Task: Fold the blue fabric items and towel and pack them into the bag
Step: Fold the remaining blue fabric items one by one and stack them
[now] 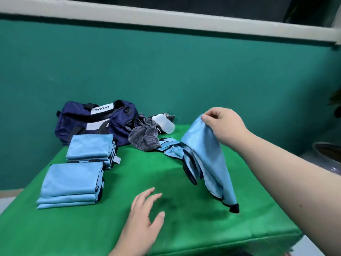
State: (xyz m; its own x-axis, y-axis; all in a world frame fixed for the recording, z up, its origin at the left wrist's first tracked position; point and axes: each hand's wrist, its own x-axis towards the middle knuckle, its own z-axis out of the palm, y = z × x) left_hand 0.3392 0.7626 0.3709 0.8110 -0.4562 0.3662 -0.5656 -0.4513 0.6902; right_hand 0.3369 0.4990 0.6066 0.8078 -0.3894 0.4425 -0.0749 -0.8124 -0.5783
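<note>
The right hand's (222,124) thumb and fingertips (207,119) pinch the top corner of a light blue fabric item (206,157) at the right of centre. The cloth hangs from that pinch, with its long axis running steeply down toward the lower right. Its dark-trimmed bottom corner (234,208) points at the green cover, though I cannot tell whether it touches. The left hand (145,215), at lower centre, holds nothing. Its fingers are spread and relaxed just over the cover, or perhaps lightly on it.

The table (193,233) is draped in bright green cloth that fills the lower half of the frame. At the left lie two folded blue stacks, the nearer stack (72,183) just in front of the farther stack (90,146). Behind them, at the table's far edge, sits a navy bag (83,122) with a white label. To its right a grey towel (145,138) lies crumpled with a translucent bottle (164,123) on its side against it. A second blue item (169,147) is bunched just below the towel. A teal wall (184,71) rises behind, capped by a white ledge (166,21) across the top of the frame.
</note>
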